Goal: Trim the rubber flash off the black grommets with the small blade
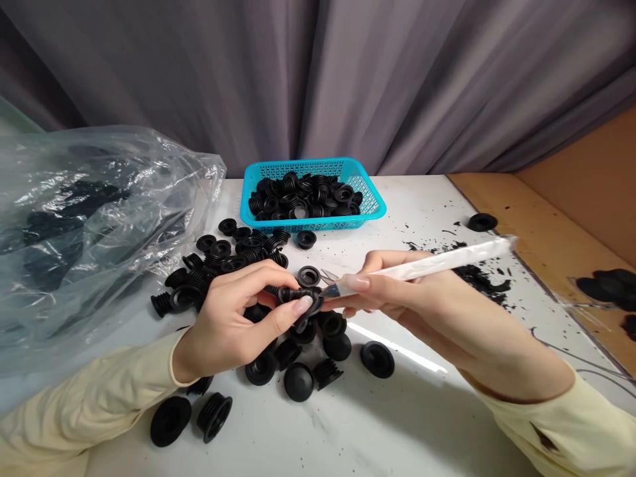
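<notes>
Between its thumb and fingers, my left hand point(243, 318) grips a black rubber part point(304, 301) over the middle of the table. My right hand point(392, 285) is closed round a craft knife point(427, 264) with a white wrapped handle, its blade pointing left and meeting the edge of the held part. Pointed metal tips point(328, 275) show beside the right fingers; what they belong to is mostly hidden. Loose black rubber parts point(299, 382) lie under and around both hands, some ribbed, some with round caps.
Behind the hands stands a blue basket point(313, 225) filled with black parts. A clear plastic bag point(114, 245) holding dark pieces covers the left side. Black scraps point(481, 281) lie at the right, near a single round part point(482, 222). A grey curtain hangs behind the table.
</notes>
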A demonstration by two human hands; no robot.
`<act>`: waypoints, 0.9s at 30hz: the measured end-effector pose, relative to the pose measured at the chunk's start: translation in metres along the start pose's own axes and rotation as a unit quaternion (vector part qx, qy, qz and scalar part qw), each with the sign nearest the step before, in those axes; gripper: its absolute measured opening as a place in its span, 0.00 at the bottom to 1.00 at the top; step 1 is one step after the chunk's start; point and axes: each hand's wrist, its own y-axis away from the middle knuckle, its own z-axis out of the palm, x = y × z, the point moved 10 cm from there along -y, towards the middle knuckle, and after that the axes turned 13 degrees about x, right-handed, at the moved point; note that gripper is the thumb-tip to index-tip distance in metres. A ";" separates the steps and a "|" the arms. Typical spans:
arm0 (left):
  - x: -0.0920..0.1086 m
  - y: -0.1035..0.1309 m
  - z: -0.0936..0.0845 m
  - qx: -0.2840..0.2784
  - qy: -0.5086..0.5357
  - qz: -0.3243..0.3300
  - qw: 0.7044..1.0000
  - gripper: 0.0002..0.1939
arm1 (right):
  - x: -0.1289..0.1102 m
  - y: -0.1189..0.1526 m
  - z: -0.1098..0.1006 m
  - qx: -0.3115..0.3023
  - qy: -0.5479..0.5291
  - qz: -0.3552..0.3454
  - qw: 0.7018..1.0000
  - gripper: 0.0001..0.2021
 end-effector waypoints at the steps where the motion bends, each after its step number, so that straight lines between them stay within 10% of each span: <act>1: 0.000 0.000 0.000 0.002 -0.001 0.000 1.000 0.02 | -0.005 0.000 -0.004 0.021 0.032 -0.029 0.999 0.13; 9: 0.000 0.000 0.001 0.004 0.004 -0.005 1.000 0.03 | -0.030 0.014 -0.017 0.148 0.203 -0.162 0.954 0.13; 16: -0.005 0.002 0.002 -0.003 0.019 -0.042 0.999 0.03 | -0.030 0.014 0.006 0.034 0.132 -0.211 0.968 0.13; 27: -0.009 0.002 0.003 -0.002 0.016 -0.067 0.998 0.04 | -0.021 0.011 0.003 0.043 0.139 -0.200 0.969 0.15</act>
